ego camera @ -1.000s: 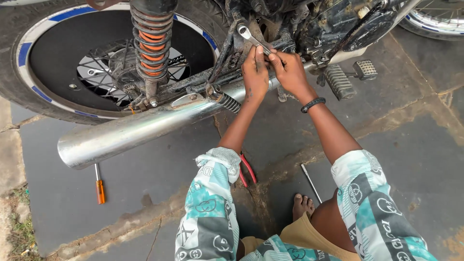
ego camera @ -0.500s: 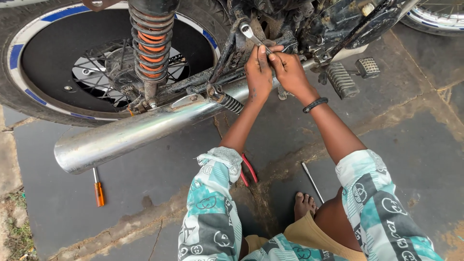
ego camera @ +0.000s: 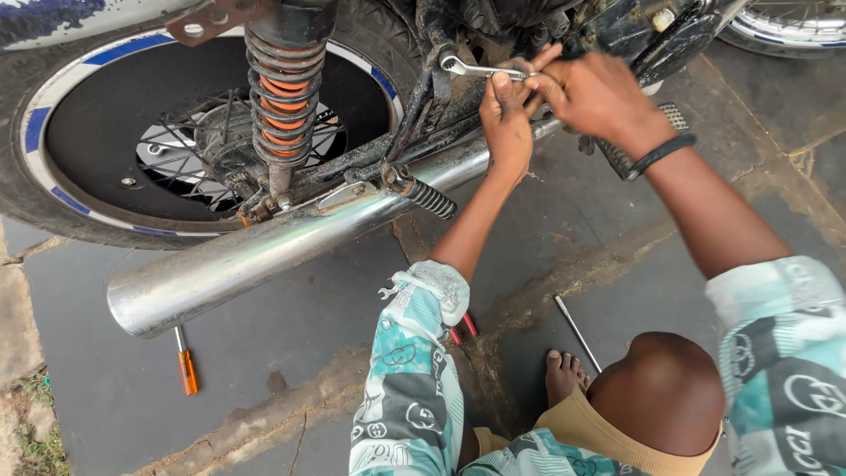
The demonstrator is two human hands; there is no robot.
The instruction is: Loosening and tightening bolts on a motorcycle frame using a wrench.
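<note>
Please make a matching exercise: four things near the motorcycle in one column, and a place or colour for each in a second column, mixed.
Things:
1. wrench
2. screwdriver
3. exhaust pipe
4. shock spring

Descriptions:
A. shiny chrome, below the rear wheel
B. orange handle, lying on the ground
C. held up at the frame by both hands
D. orange and dark coil beside the rear wheel

Pairs: 1-C, 2-B, 3-A, 4-D

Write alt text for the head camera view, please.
Both hands, left hand and right hand, grip a silver spanner against a motorcycle frame above its chrome exhaust pipe. An orange-handled screwdriver lies on the pavement.
</note>
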